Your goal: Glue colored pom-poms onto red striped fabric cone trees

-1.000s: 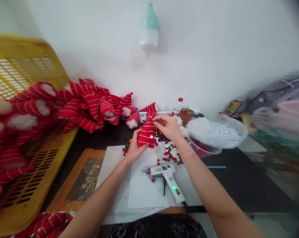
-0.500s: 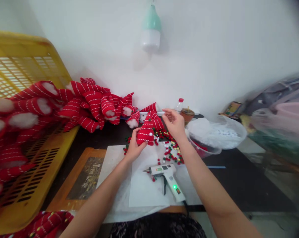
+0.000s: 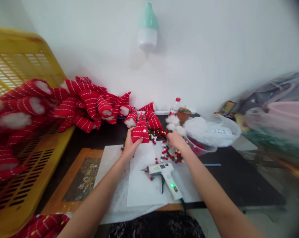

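Note:
My left hand [image 3: 131, 144] holds a red striped cone hat [image 3: 141, 129] upright above the white paper, fingers wrapped round its lower left side. A white pompom and small green dots show on the hat. My right hand [image 3: 176, 139] is lowered at the scattered pompoms [image 3: 167, 154], fingers pressed together; whatever they pinch is too small to make out. Below both hands a white glue gun [image 3: 165, 173] with a lit green light lies on the paper [image 3: 142, 195], its nozzle pointing left.
A yellow crate [image 3: 44, 172] heaped with stuffed red cones [image 3: 92, 102] fills the left. Behind my right hand are white fluff balls [image 3: 173, 122], a bottle [image 3: 174, 107] and a brown pot [image 3: 184, 114]. A clear bowl [image 3: 226, 134] stands to the right.
My right hand has come down from the raised position beside the hat to the pompoms, uncovering the white fluff. The hat in my left hand now stands more upright. The view has shifted slightly.

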Motion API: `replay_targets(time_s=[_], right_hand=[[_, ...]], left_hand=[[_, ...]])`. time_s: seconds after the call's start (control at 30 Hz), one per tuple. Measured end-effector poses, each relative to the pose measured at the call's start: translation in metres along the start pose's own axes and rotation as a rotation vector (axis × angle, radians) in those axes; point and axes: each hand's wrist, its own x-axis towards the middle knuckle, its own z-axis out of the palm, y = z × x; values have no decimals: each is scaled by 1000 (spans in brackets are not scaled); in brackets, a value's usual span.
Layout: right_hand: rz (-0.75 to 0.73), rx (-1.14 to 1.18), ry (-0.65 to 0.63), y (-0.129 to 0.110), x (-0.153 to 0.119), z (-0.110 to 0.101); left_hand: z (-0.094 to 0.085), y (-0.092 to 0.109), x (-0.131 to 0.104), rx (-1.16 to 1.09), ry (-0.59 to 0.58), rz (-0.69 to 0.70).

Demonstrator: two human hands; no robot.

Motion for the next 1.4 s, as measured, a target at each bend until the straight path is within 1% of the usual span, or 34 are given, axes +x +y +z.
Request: replay_targets(time_s=[0.1, 0.2, 0.27, 0.37, 0.43, 0.5, 0.57, 0.63, 0.73, 0.8, 0.87, 0.9, 0.93, 1.0, 1.03, 1.1, 1.2, 1.3, 1.4], right_hand=[[-83, 121, 43, -4, 0, -7], [-152, 262, 133, -17, 0, -20], [-199, 373, 220, -30, -1, -29], [-344, 630, 381, -52, -3, -42], [-426, 752, 452, -65, -4, -48], [-466, 756, 478, -74, -3, -51], [-503, 710, 507, -80, -1, -50], [-539, 657, 535, -81, 2, -47], [-573, 612, 539, -78, 2, -46], [-554, 629, 550, -72, 1, -48], [-440, 629, 588, -61, -1, -51], [-346, 572, 578, -54, -2, -52], [-246, 475, 532, -46, -2, -52], [-95, 243, 364, -29, -4, -49], [-59, 148, 270, -22, -4, -46], [-54, 59, 139, -9, -6, -36], [-83, 25, 35, -1, -8, -19], [-114, 11, -46, -1, -8, -8], [-128, 4, -87, -2, -8, -5]], left_hand=[[-1, -1, 0, 7, -27, 11], [-2, -2, 0, 29, -58, 4], [-2, -3, 0, 53, -81, 6], [-2, -5, 1, 95, -123, 52], [-2, -7, 1, 115, -153, 86], [-2, -9, 0, 127, -179, 115], [-2, -10, 0, 131, -202, 141], [-3, -10, -1, 135, -212, 160], [-2, -7, -1, 134, -197, 158], [-1, -4, -1, 122, -184, 137], [0, -1, -2, 104, -166, 117], [0, 1, -2, 97, -154, 110], [0, 2, -2, 89, -142, 103], [1, 3, -3, 73, -128, 88], [1, 3, -3, 64, -127, 80], [2, 4, -4, 51, -131, 74], [2, 4, -4, 52, -126, 72], [2, 5, -4, 61, -122, 61], [1, 4, -4, 66, -118, 68]])
